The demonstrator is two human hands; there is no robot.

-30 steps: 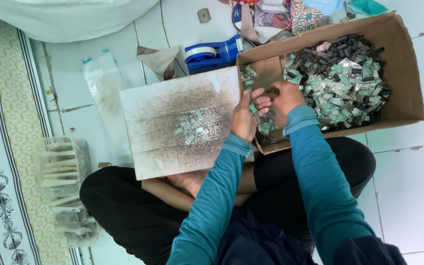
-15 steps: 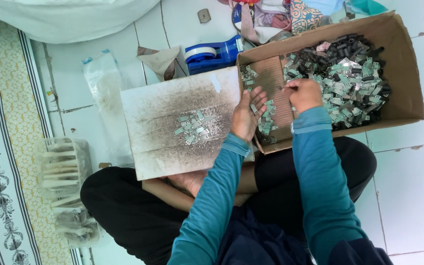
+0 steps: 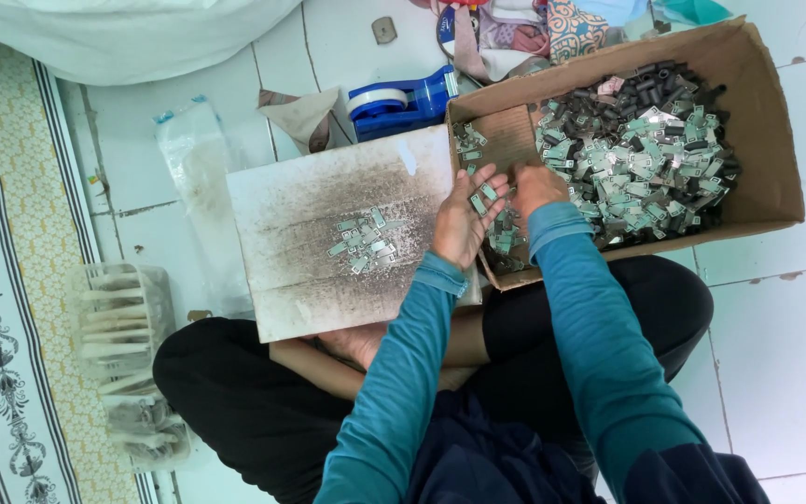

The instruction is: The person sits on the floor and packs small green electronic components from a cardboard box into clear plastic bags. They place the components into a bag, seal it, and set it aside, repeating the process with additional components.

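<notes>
I see my left hand (image 3: 464, 222) lying open and flat, palm up, at the right edge of the board (image 3: 328, 233). A few small metal clips (image 3: 480, 198) rest on its fingers. My right hand (image 3: 535, 187) is just beside it, on the right, and the two hands almost touch. The right hand is curled, with its fingertips pinched close near the clips on my left palm. I cannot tell for sure if it has a clip between them.

The big heap of clips (image 3: 646, 154) lies to the right of my right hand, inside the box (image 3: 767, 112). My right hand is the nearer one to that heap. My left hand is farther from it and nearer to the board.

On the board, a small bunch of clips (image 3: 361, 241) lies to the left of my left hand, near the middle. It is apart from the hand, not touching. The clips there point all ways, so I see no one long line to them.

More clips lie in the box corner (image 3: 506, 238) just below both hands. The board sits on my lap, tipped a little, and its right edge meets the box.

A blue tape roller (image 3: 403, 98) sits on the floor above the board.
</notes>
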